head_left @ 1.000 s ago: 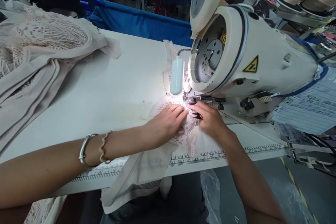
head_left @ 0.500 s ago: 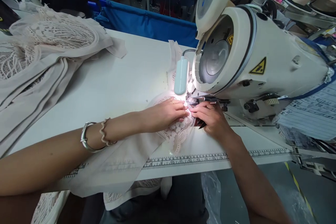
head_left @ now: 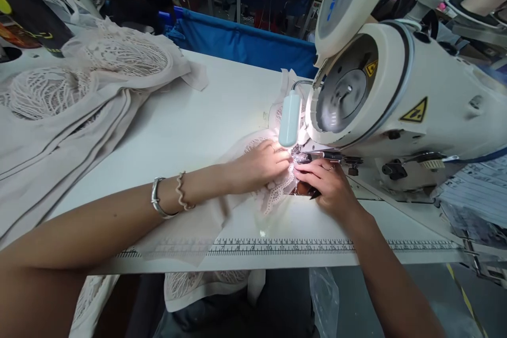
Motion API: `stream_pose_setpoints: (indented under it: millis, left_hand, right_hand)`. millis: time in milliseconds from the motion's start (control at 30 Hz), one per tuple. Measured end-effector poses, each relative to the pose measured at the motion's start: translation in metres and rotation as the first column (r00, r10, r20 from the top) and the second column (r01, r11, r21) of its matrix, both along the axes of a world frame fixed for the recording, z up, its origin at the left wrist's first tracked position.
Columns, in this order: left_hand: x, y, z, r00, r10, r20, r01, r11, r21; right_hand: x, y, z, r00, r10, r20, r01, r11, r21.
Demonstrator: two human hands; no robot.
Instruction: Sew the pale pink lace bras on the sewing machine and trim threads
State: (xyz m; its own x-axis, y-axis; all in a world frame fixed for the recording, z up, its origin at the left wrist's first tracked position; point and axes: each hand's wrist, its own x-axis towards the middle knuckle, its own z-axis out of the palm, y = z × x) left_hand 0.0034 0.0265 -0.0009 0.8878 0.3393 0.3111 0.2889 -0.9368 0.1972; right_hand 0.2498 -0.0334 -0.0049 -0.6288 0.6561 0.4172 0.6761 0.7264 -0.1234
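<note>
Pale pink lace fabric (head_left: 273, 199) lies under the needle area of a white sewing machine (head_left: 396, 84), lit by a small lamp (head_left: 290, 119). My left hand (head_left: 263, 166) presses on the lace just left of the needle, its fingers bent and close together. At the right edge of the lace, my right hand (head_left: 327, 182) pinches the fabric with thumb and fingers near the presser foot. A dark pointed tool (head_left: 315, 195) sticks out beneath my right palm; its kind is hidden. Sheer cloth (head_left: 182, 237) trails from the lace under my left forearm.
A pile of pale lace garments (head_left: 119, 71) covers the table's left side. A printed ruler (head_left: 285, 246) runs along the front edge. Blue cloth (head_left: 245, 45) hangs behind the table. More lace pieces (head_left: 209, 285) lie on my lap, and written papers (head_left: 475, 190) hang at right.
The lace has slid away from the front edge toward the needle, both hands staying on it. The disc inside the open machine head looks turned. My view has shifted left.
</note>
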Motion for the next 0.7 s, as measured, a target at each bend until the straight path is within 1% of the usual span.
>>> stream_pose_setpoints:
  millis: [67,167,333,433,567,700]
  left_hand:
    - [-0.0015,-0.0019,0.0052,0.998,-0.048,-0.043,0.049,0.999,0.019]
    - [-0.0053,-0.0026,0.0097,0.994,-0.069,-0.088,0.071,0.997,0.020]
    - [-0.0074,-0.0045,0.0084,0.990,-0.076,-0.121,0.087,0.992,0.087]
    - [-0.0053,-0.0055,0.0073,0.991,-0.081,-0.108,0.091,0.992,0.088]
    - [-0.0024,-0.0062,0.0078,0.994,-0.036,-0.105,0.047,0.994,0.103]
    - [0.0002,-0.0093,0.0066,0.992,0.043,-0.117,-0.020,0.981,0.194]
  right_hand:
    - [-0.0017,-0.0002,0.0013,0.998,0.025,-0.054,-0.024,1.000,0.010]
    - [-0.0043,-0.0009,0.0032,0.994,0.042,-0.099,-0.040,0.999,0.015]
    - [-0.0052,-0.0021,0.0040,0.992,0.020,-0.122,-0.017,0.999,0.031]
    - [-0.0037,-0.0014,0.0028,0.992,0.039,-0.123,-0.031,0.998,0.063]
    - [-0.0016,0.0001,-0.0002,0.993,0.037,-0.114,-0.031,0.998,0.054]
    - [-0.0017,-0.0002,-0.0010,0.997,0.012,-0.078,-0.008,0.999,0.050]
